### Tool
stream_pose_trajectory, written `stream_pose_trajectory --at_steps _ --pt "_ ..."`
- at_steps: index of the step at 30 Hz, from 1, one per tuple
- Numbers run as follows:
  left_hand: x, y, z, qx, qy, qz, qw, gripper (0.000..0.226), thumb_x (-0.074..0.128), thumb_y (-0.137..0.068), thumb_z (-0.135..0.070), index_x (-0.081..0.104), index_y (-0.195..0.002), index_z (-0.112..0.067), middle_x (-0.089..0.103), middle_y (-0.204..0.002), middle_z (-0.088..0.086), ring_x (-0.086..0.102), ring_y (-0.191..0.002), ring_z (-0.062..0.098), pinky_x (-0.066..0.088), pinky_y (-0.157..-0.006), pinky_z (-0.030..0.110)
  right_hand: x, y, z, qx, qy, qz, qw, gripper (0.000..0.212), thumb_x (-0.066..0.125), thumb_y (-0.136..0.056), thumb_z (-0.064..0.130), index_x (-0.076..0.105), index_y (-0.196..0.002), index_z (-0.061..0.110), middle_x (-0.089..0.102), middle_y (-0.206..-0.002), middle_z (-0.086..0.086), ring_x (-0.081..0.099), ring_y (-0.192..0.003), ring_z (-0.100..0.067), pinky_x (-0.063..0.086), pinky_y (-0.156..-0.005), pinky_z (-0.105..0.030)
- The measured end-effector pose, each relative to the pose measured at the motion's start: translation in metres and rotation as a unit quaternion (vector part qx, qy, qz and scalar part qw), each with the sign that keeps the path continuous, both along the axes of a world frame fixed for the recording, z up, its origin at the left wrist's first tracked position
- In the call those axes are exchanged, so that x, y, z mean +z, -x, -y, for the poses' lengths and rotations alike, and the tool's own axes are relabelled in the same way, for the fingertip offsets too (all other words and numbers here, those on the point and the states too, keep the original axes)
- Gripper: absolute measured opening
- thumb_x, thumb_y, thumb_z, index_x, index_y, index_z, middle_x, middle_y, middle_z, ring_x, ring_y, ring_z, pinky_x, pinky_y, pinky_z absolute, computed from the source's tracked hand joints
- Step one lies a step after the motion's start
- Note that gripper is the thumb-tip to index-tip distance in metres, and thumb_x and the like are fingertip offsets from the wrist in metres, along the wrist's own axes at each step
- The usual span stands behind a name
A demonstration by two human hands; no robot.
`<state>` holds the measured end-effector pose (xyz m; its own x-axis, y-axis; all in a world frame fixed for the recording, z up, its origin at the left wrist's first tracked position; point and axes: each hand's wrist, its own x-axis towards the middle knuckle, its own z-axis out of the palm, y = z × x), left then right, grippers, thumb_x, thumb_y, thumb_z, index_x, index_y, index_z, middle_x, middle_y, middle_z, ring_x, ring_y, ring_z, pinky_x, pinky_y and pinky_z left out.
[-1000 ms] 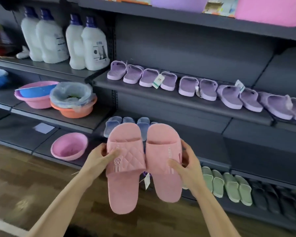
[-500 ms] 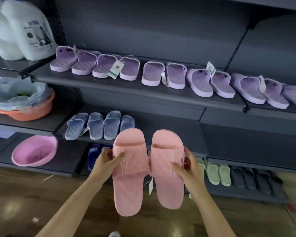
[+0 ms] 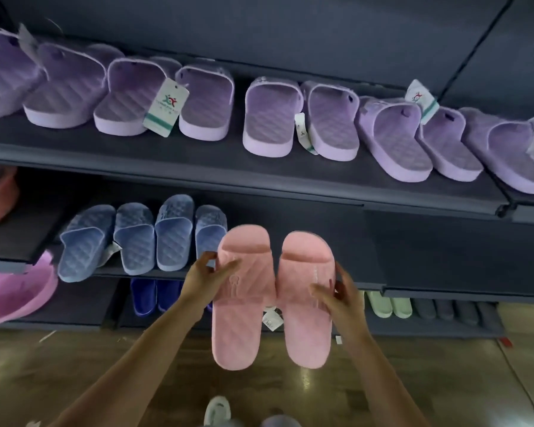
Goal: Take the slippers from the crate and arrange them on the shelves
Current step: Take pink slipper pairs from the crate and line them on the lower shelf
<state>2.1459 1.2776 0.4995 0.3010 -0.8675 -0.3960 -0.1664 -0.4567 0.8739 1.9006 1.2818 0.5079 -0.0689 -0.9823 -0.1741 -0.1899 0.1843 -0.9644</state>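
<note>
Slippers [image 3: 244, 303] stay gripped by left hand [image 3: 202, 280] and right hand [image 3: 341, 302], seemingly nearer the shelf [image 3: 352, 260].

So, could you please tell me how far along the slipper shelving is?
Purple slippers line the upper shelf; blue slippers sit on the middle shelf. The left hand and right hand hold the pink pair, not yet placed. The crate is out of view, so the rest is unclear.

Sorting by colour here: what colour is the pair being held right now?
The held slippers are pink, seen clearly in the head view.
</note>
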Motion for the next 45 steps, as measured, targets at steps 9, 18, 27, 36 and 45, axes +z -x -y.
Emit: stream_pose_trajectory --at_steps 9,18,27,36,45 --pt "-0.058 0.006 0.089 -0.029 -0.056 0.053 0.997 0.053 0.060 -0.075 -0.058 0.063 -0.100 -0.012 0.063 -0.088 0.006 0.059 -0.076 0.021 0.040 -0.058 0.026 -0.075 -0.005 0.085 -0.061 -0.072 0.016 0.995 0.047 0.078 -0.066 0.017 0.060 -0.109 0.015 0.069 -0.095 -0.005 0.066 -0.085 -0.024 0.054 -0.072 -0.036" --pt "-0.104 0.018 0.179 -0.014 -0.050 0.037 0.998 0.038 0.052 -0.085 -0.030 0.060 -0.111 -0.004 0.065 -0.099 0.014 0.062 -0.091 0.029 0.053 -0.084 0.039 -0.137 -0.008 0.182 -0.049 -0.066 -0.048 0.995 0.019 0.070 -0.079 0.016 0.064 -0.096 0.019 0.065 -0.079 0.003 0.060 -0.069 -0.010 0.046 -0.057 -0.018" --pt "-0.123 0.019 0.217 0.005 -0.053 0.097 0.994 0.037 0.044 -0.094 -0.020 0.047 -0.125 0.001 0.056 -0.120 0.021 0.053 -0.109 0.036 0.043 -0.086 0.036 -0.154 -0.034 0.238 -0.073 -0.077 -0.040 0.994 0.021 0.058 -0.091 0.025 0.067 -0.099 0.008 0.065 -0.089 -0.002 0.057 -0.083 -0.016 0.042 -0.067 -0.023" --pt "-0.092 0.008 0.172 -0.101 0.031 0.144 0.984 0.031 0.050 -0.092 -0.017 0.051 -0.123 -0.011 0.060 -0.110 0.009 0.054 -0.076 0.012 0.036 -0.056 0.015 -0.124 -0.025 0.195 0.093 -0.043 -0.265 0.959 0.055 0.055 -0.091 0.031 0.036 -0.142 0.020 0.046 -0.139 -0.009 0.047 -0.125 -0.026 0.041 -0.099 -0.035" --pt "-0.020 -0.010 0.076 -0.159 0.042 0.223 0.961 0.050 0.053 -0.091 -0.022 0.040 -0.138 -0.015 0.042 -0.141 0.009 0.040 -0.128 0.026 0.034 -0.104 0.035 -0.047 -0.016 0.092 0.145 -0.020 -0.346 0.927 0.056 0.058 -0.090 0.029 0.037 -0.141 0.018 0.046 -0.139 -0.009 0.045 -0.125 -0.028 0.039 -0.102 -0.043"
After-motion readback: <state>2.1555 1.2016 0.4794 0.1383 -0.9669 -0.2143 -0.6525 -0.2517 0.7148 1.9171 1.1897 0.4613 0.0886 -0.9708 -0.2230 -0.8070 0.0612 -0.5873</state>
